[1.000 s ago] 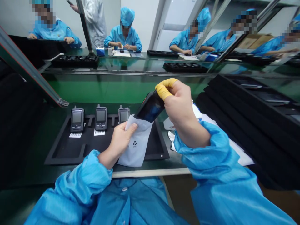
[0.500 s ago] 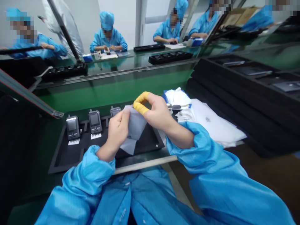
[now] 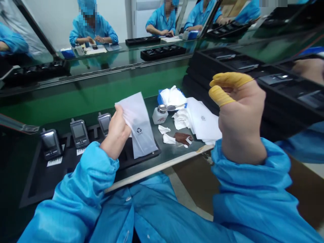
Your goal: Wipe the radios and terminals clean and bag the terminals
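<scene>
The left hand (image 3: pixel 117 126) has its fingers closed on the left edge of a white pouch (image 3: pixel 140 126) bearing a recycling symbol, held tilted in front of the right part of a black tray (image 3: pixel 44 180). The right hand (image 3: pixel 241 116) is raised well apart from the pouch, fingers bent in yellow covers (image 3: pixel 231 79), thumb slightly parted from them. Three handsets (image 3: pixel 79 133) sit in the tray left of the pouch; a capped bottle (image 3: pixel 160 117) stands to its right on the bench (image 3: pixel 174 152).
</scene>
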Demonstrator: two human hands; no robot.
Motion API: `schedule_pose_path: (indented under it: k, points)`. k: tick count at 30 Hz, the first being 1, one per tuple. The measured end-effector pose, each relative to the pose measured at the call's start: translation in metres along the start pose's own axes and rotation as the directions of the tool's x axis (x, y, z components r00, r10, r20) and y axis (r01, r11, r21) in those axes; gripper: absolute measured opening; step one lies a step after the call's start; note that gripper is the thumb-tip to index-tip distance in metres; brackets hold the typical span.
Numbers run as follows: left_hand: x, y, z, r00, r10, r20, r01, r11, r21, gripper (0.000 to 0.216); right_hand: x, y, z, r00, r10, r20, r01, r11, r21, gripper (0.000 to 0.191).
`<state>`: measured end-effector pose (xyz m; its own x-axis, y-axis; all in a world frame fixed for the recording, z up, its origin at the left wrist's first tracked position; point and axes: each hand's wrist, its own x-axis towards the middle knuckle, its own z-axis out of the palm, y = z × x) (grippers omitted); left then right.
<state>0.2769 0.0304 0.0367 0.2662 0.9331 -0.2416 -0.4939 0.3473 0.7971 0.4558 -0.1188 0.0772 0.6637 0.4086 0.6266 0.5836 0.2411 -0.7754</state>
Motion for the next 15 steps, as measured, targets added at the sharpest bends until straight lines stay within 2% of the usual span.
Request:
schedule_pose_path:
  k: [2,5,7,9,10,11,13,15]
  points:
    - [0.021,-0.011,-0.008,0.989,-0.017,-0.145,0.031,0.995,0.094,0.031,0.006,0.020,-0.012,0.996,0.073,-0.052,-0.074,0.997,-0.025,0.021]
    - [0.042,-0.021,-0.018,0.981,0.000,-0.196,0.034,0.985,0.167,0.029,0.016,0.055,-0.028,0.973,0.215,-0.082,-0.227,0.951,-0.211,0.021]
    - [0.049,-0.025,-0.022,0.984,0.006,-0.176,0.031,0.978,0.206,0.027,0.021,0.080,-0.038,0.929,0.365,-0.061,-0.350,0.814,-0.463,0.022]
    - [0.051,-0.026,-0.024,0.990,0.017,-0.139,0.020,0.964,0.264,0.021,0.022,0.103,-0.044,0.859,0.510,-0.046,-0.404,0.619,-0.673,0.022]
    - [0.050,-0.025,-0.024,0.993,0.023,-0.119,0.013,0.958,0.288,0.017,0.021,0.113,-0.045,0.829,0.557,-0.051,-0.413,0.548,-0.727,0.021]
    - [0.049,-0.023,-0.025,0.994,0.045,-0.098,-0.010,0.946,0.323,0.013,0.019,0.122,-0.045,0.807,0.588,-0.058,-0.420,0.503,-0.755,0.018]
    - [0.044,-0.016,-0.025,0.990,0.127,-0.056,-0.093,0.908,0.409,0.006,0.015,0.136,-0.044,0.790,0.609,-0.075,-0.441,0.478,-0.760,0.010]
    - [0.036,-0.006,-0.027,0.974,0.224,-0.010,-0.192,0.856,0.480,0.018,0.013,0.145,-0.042,0.783,0.616,-0.092,-0.460,0.473,-0.751,0.006]
